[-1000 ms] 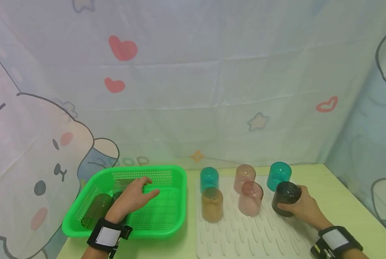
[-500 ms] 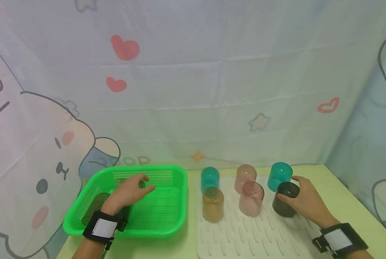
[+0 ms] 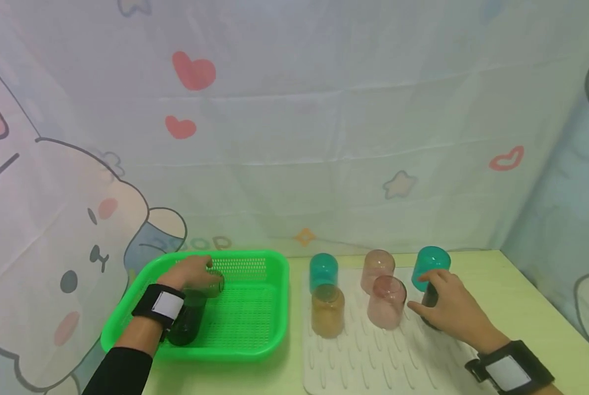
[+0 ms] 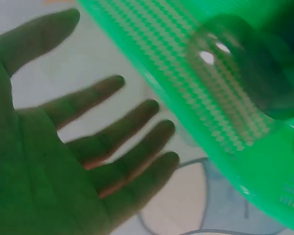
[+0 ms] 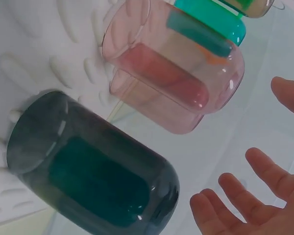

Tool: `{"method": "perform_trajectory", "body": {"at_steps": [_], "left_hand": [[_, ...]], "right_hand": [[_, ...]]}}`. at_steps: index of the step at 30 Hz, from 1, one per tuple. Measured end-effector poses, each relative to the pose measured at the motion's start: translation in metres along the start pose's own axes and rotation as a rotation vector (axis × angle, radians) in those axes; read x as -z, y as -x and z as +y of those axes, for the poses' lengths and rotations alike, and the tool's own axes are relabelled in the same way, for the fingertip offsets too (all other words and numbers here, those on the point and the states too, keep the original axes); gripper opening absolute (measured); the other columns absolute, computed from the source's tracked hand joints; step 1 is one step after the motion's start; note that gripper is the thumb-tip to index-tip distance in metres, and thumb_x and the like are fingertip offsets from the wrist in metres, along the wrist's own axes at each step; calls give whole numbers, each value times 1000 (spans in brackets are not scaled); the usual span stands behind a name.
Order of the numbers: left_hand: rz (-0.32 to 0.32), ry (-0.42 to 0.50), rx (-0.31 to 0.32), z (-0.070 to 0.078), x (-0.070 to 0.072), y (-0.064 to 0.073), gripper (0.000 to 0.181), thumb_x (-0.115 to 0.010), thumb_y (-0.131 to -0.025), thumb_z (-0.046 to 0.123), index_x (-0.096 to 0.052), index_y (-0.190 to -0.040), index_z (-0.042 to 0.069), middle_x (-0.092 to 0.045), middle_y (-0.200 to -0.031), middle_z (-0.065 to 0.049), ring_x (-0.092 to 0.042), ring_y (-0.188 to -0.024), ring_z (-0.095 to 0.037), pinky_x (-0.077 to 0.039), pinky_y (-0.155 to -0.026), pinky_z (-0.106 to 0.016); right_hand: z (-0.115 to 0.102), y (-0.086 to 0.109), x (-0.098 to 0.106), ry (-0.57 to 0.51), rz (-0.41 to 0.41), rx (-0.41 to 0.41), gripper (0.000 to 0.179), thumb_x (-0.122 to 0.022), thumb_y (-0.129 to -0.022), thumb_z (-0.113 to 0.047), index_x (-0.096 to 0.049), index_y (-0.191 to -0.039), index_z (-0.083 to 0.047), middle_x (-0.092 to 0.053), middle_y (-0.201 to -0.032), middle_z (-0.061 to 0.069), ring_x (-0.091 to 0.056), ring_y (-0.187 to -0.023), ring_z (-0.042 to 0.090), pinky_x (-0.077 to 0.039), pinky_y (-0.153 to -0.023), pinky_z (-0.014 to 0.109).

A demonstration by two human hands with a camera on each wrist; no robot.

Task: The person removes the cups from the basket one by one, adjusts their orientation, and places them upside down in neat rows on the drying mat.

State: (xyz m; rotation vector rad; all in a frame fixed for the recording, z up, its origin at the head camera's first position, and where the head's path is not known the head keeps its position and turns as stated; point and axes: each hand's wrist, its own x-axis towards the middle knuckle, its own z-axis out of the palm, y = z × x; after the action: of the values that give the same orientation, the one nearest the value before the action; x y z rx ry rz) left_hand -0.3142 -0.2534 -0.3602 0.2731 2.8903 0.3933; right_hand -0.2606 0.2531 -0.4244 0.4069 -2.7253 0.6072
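The dark glass [image 5: 93, 171] stands upside down on the right of the white mat [image 3: 368, 367], just beside the right hand [image 3: 454, 307], whose fingers are spread and free of it. A blue glass [image 3: 432, 260] stands behind, a pink glass [image 3: 387, 307] to the left. Further left, the left hand [image 3: 189, 272], loose and outstretched, is over the green basket [image 3: 285, 296], near a tinted glass [image 4: 218, 66] inside.

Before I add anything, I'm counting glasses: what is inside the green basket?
Inside the green basket, a dark glass and a paler see-through glass are visible. The left hand and forearm cover part, so others could be hidden.
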Motion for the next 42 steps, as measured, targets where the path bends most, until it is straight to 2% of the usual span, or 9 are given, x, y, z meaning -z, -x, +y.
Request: {"method": "perform_trajectory", "body": {"at_steps": [5,8,11,16,20,24,28,36,42], "left_hand": [[-68,-51,44,-9,-6,-19,56,-63,-89,20,-44,-135,-6,-47,-132,-27,-43,-120,-47,-42,-91,-56],[-89,-83,89,-13,-15,-29,65,-67,-83,15,-41,-140,-2,-44,-137,-26,-40,-123,-47,-44,-87,-52],[-97,-143,109,-16,-25,-41,69,-69,-80,12,-40,-141,0,-43,-137,-26,-42,-122,-47,-46,-81,-48],[-39,-268,110,-26,-43,-60,67,-78,-75,13,-49,-134,4,-52,-122,-27,-50,-107,-47,-48,-73,-50],[18,-326,115,-36,-57,-69,69,-84,-70,15,-51,-131,6,-52,-119,-29,-47,-108,-52,-47,-79,-59],[61,-376,104,-38,-65,-72,74,-88,-66,14,-52,-130,7,-51,-119,-29,-46,-110,-52,-47,-80,-60],[74,-416,98,-36,-67,-71,82,-90,-62,12,-50,-134,8,-49,-122,-30,-45,-113,-51,-45,-83,-60],[30,-420,86,-31,-64,-67,80,-91,-61,14,-52,-132,7,-49,-124,-28,-44,-116,-49,-45,-85,-59],[-30,-395,42,-27,-60,-65,78,-85,-69,11,-47,-136,4,-49,-131,-24,-45,-119,-46,-45,-90,-55]], "right_hand": [[-2,2,-2,3,-5,17,52,-80,-75,-31,-58,-110,1,-55,-112,21,-52,-104,41,-47,-81,58],[-2,3,-3,-3,-18,21,49,-80,-76,-31,-59,-109,0,-55,-111,19,-53,-103,39,-48,-80,56],[-4,3,-4,-2,-31,17,48,-79,-76,-31,-60,-109,-1,-55,-111,18,-52,-103,38,-48,-80,56],[-4,2,-4,-4,-26,24,48,-79,-76,-30,-60,-109,-1,-55,-110,18,-52,-103,38,-48,-81,55],[-3,2,-5,-8,-19,34,48,-79,-76,-30,-60,-108,-1,-55,-110,18,-53,-103,37,-48,-81,55],[-1,2,-5,-11,-13,35,48,-79,-76,-30,-60,-108,-1,-56,-109,17,-54,-102,37,-48,-81,55],[0,1,-5,-11,-16,32,48,-79,-76,-30,-60,-108,-1,-55,-109,17,-54,-102,37,-48,-81,55],[0,1,-4,-11,-26,27,50,-79,-76,-32,-59,-109,0,-56,-108,16,-54,-101,37,-48,-81,55],[0,1,-4,-6,-38,19,53,-79,-75,-34,-58,-111,0,-56,-109,17,-54,-103,38,-48,-82,56]]}}
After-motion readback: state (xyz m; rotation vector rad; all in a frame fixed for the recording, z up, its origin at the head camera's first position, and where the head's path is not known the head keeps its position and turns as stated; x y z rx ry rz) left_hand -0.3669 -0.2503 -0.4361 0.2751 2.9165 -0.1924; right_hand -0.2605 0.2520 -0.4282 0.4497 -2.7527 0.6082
